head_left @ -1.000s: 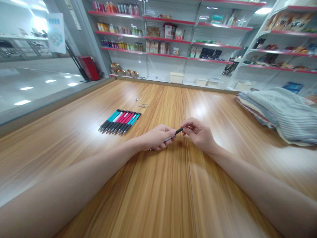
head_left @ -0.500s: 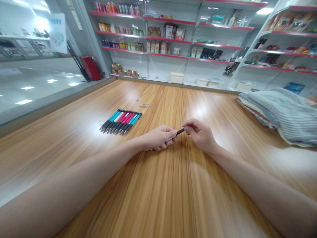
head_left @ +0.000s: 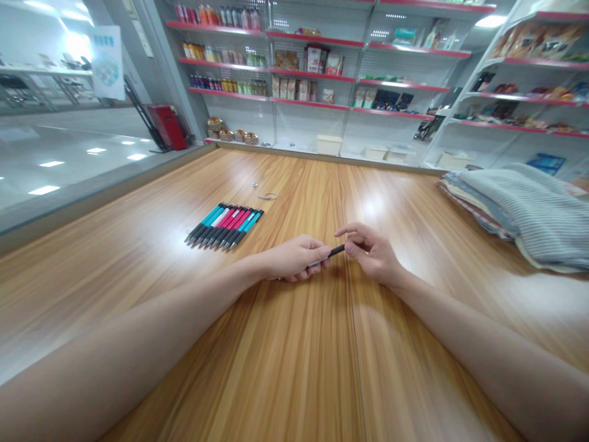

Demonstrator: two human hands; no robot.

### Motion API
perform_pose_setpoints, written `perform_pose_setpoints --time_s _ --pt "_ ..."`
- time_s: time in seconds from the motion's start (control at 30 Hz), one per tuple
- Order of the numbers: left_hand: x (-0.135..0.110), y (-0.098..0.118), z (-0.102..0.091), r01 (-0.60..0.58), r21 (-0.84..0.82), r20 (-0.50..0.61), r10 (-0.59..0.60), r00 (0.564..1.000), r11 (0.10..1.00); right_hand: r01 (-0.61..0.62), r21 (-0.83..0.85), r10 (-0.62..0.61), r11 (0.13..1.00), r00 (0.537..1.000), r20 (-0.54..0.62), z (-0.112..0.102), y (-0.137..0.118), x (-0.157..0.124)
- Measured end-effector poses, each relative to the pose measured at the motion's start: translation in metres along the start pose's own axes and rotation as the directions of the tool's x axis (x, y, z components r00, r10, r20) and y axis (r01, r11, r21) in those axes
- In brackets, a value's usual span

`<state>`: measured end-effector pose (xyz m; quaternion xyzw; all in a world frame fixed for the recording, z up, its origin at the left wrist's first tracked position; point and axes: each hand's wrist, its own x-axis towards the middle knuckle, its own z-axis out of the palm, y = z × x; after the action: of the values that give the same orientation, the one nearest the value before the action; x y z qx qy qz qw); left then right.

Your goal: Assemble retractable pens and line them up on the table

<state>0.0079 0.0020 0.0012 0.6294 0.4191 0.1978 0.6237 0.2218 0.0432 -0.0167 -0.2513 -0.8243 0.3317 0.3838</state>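
Across the back I am seeing pegboard shelving (head_left: 308, 103) with red edge strips; it is carrying rows of bottles (head_left: 223, 54), packets and, lower down, a cream bin (head_left: 329, 145). In front of it, a wood-grain tabletop (head_left: 294, 368) is filling most of my head view, a seam running along it. On its right side a stack of folded cloths (head_left: 543, 215) is lying, a striped one on top. Past the far left edge a red box-like unit (head_left: 166, 126) is standing.

Near the middle I am keeping the left hand (head_left: 299, 258) closed around a pen (head_left: 337, 250). The right hand (head_left: 372, 253) is hovering at the pen's exposed end, loosely curled with the index finger raised; its thumb is touching that end or sitting just beside it, and I cannot tell whether it has any hold.

Left of the hands, a row of ballpoint pens (head_left: 224, 227) is lying side by side, teal, white and red with black grips, metal tips facing the near side. The held pen is slanting between both hands over the tabletop, its black end sticking out rightward. Beyond the row, a thin pale loop (head_left: 268, 196) is resting, and near it a silvery bit (head_left: 254, 185), too small to identify.
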Motion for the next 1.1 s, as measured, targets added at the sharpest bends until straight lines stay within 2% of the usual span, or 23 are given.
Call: perform_pose_setpoints --time_s 0.13,0.2,0.3,0.4,0.5,0.73,0.83,1.1 --pt "-0.0020 0.0019 -0.0010 -0.007 -0.015 0.037 0.007 0.999 1.000 -0.061 0.121 0.056 0.991 0.998 0.042 -0.0016 0.0013 -0.0006" --pt "-0.0033 0.0039 -0.0010 -0.013 -0.030 0.052 0.014 0.999 0.999 -0.081 0.129 0.076 0.988 0.996 0.042 -0.0016 0.0014 -0.0007" --pt "-0.0046 0.0062 -0.0003 -0.007 -0.037 0.051 0.009 0.999 0.999 -0.079 0.061 0.079 0.995 0.997 0.011 -0.0012 0.0015 -0.0004" --pt "-0.0043 0.0060 0.0001 0.000 -0.032 0.040 0.001 0.999 0.999 -0.043 -0.098 0.040 0.994 0.999 -0.030 -0.0009 0.0018 0.0003" --pt "-0.0030 0.0044 -0.0002 0.000 -0.027 0.039 0.001 0.999 1.000 -0.028 -0.177 0.024 0.984 0.999 -0.026 -0.0015 0.0018 0.0007" --pt "-0.0027 0.0039 0.0008 -0.011 -0.009 0.044 0.012 0.999 1.000 0.016 -0.189 -0.011 0.982 0.999 0.031 -0.0044 0.0011 -0.0004" --pt "-0.0034 0.0053 0.0024 -0.009 0.033 0.034 0.008 0.999 0.999 -0.010 -0.174 0.016 0.985 0.999 0.036 -0.0038 0.0023 -0.0004" --pt "-0.0030 0.0053 0.0017 -0.003 0.018 0.026 0.003 1.000 1.000 -0.036 -0.122 0.048 0.992 0.995 0.090 -0.0052 0.0038 -0.0015"
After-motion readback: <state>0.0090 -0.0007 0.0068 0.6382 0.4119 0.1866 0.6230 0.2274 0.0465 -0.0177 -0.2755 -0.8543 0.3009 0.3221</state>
